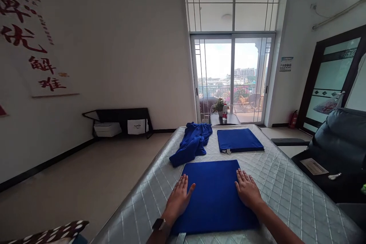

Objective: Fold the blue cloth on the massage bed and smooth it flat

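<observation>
A flat blue rectangle of folded cloth (215, 198) lies in front of me on a quilted silver-grey mattress (288, 194). My left hand (179, 196) rests palm down along its left edge, fingers stretched out and thumb apart. On the right edge my right hand (247, 188) lies flat, its fingers pointing away from me. A white tag (181, 238) sticks out at the near left corner. Beyond it on the right is a second folded blue cloth (239, 140) with small pale tags. To its left lies a crumpled blue cloth (193, 143), its exact kind unclear.
A small table (237, 119) with a plant and a bottle (224, 112) stands past the mattress, before a sliding glass door. A black armchair (340, 141) is on the right. Along the left wall runs a low black rack (122, 114) holding white boxes.
</observation>
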Tool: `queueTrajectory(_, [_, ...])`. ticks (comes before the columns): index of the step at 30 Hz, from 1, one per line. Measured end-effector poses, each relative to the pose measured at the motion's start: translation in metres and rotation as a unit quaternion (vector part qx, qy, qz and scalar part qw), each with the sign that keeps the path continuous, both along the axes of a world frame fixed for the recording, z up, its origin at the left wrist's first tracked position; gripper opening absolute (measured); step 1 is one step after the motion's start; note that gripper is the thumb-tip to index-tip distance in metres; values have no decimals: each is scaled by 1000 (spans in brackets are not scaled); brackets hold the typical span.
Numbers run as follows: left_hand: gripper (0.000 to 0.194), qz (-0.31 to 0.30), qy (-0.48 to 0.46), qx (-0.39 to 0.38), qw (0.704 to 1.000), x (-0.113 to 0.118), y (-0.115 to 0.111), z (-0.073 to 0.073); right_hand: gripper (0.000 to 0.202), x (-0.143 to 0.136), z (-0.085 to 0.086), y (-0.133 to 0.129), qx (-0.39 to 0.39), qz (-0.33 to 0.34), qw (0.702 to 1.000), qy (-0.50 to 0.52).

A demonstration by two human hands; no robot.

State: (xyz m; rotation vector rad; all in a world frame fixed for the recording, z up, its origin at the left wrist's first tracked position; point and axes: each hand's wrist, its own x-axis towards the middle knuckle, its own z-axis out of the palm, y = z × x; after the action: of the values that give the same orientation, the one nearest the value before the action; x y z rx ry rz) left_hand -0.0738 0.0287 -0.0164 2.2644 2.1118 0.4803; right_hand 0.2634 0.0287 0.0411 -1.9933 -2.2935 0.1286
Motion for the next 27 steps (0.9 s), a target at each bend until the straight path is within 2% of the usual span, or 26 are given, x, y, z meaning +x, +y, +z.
queueTrajectory(4, [81, -12, 6, 17, 1000, 1, 0, -1, 64, 3, 3, -25, -8, 1, 1000, -1])
queueTrajectory(8, [85, 28, 30, 41, 998, 1, 1, -2, 64, 7, -11, -51, -8, -10, 1000, 22])
queueTrajectory(12, [84, 51, 57, 108, 991, 11, -6, 9, 63, 8, -20, -61, -3, -16, 999, 38])
queueTrajectory(15, [76, -12, 52, 79, 995, 47, -18, 24, 63, 8, -19, -61, -8, -15, 999, 46])
queueTrajectory(19, [72, -162, 48, 12, 986, 128, -35, 34, 63, 10, -15, -61, -18, -14, 999, 49])
queueTrajectory(22, [66, -243, 33, 8, 969, 181, -40, 34, 62, 11, -16, -61, -20, -8, 999, 34])
queueTrajectory(24, [63, -257, 21, 11, 966, 199, -40, 33, 61, 12, -17, -61, -15, -1, 999, 31])
queueTrajectory(27, [65, -235, 22, -7, 972, 199, -39, 32, 61, 12, -18, -61, -6, -1, 999, 41])
